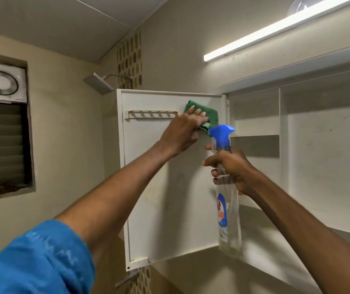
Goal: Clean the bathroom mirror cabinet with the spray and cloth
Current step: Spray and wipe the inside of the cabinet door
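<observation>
Green cloth [203,115] pressed flat against the inside of the open cabinet door [170,198], near the top, just right of the little rack [151,114]. Left hand [182,132] spread wide over it, pushing to rub dirt off. Spray bottle [226,187] held upright below the cloth, in front of the door's hinge side. Right hand [231,166] wrapped tight round its neck, ready for another squirt. Shelves [254,135] right of the door look bare, likely next.
</observation>
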Demonstrator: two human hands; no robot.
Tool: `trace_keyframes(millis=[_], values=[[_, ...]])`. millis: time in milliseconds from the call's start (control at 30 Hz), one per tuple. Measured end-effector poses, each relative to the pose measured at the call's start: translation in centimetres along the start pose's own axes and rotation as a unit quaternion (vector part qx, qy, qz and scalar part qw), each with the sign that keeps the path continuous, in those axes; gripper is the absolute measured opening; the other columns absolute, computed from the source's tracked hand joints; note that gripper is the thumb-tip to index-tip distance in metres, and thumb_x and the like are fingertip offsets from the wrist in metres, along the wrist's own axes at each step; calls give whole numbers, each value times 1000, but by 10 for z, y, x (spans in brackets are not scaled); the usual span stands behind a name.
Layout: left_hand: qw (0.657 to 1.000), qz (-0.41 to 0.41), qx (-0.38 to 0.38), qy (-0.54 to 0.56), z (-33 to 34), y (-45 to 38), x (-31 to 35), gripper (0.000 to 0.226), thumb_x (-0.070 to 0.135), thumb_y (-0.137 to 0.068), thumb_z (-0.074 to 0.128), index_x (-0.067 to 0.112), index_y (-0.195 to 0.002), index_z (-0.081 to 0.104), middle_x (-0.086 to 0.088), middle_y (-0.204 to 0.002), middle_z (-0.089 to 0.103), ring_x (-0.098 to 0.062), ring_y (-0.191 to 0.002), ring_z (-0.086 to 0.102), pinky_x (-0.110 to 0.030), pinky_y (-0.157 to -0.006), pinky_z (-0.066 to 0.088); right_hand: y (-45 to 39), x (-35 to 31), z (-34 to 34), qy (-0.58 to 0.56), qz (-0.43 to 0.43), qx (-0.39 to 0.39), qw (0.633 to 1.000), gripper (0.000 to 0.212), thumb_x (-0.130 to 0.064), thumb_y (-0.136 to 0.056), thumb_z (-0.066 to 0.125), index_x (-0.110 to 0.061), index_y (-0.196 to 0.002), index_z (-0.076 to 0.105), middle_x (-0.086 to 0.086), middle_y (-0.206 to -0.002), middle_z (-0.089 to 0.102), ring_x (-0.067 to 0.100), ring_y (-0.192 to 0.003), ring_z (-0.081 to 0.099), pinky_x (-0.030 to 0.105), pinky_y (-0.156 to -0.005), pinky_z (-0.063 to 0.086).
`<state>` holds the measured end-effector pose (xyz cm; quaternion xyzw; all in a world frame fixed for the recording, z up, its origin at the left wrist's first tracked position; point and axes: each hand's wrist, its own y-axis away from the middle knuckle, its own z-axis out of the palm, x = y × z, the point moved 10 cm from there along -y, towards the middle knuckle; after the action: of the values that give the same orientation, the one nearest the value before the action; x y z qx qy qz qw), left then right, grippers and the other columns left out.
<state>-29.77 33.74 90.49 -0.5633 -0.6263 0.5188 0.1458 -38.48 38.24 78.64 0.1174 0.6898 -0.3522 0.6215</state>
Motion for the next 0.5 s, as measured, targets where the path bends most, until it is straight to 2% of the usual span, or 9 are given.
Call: trace_keyframes(millis=[67, 133, 333, 500], values=[[999, -37, 17, 21, 1, -1, -5, 50, -3, -74, 46, 11, -119, 63, -11, -124, 63, -30, -121, 53, -42, -96, 46, -6, 0, 1, 21, -4, 11, 1000, 34, 1, -70, 71, -19, -98, 70, 3, -62, 56, 18, -49, 53, 32, -53, 51], [998, -54, 10, 23, 2, -3, -8, 48, 1, -78, 43, 13, -121, 62, -9, -125, 62, -29, -123, 52, -44, -92, 50, -9, 1, -1, 32, -5, 24, 999, 27, 1, -69, 70, -15, -91, 67, 1, -57, 56, 17, -47, 53, 32, -51, 51], [993, -109, 44, 30, -2, -3, -9, 49, 6, -79, 43, 20, -121, 63, -4, -119, 66, -25, -114, 57, -39, -87, 51, -10, 2, -8, 38, -17, 66, 997, 22, 1, -64, 69, -14, -78, 62, 1, -55, 54, 17, -45, 53, 33, -53, 52], [988, -139, 56, 28, -1, 1, -12, 47, 9, -79, 44, 23, -119, 64, -3, -110, 69, -25, -97, 62, -35, -76, 50, -4, 13, -10, 37, -13, 60, 997, 29, 1, -66, 69, -16, -89, 67, 1, -57, 56, 18, -45, 53, 32, -52, 51]])
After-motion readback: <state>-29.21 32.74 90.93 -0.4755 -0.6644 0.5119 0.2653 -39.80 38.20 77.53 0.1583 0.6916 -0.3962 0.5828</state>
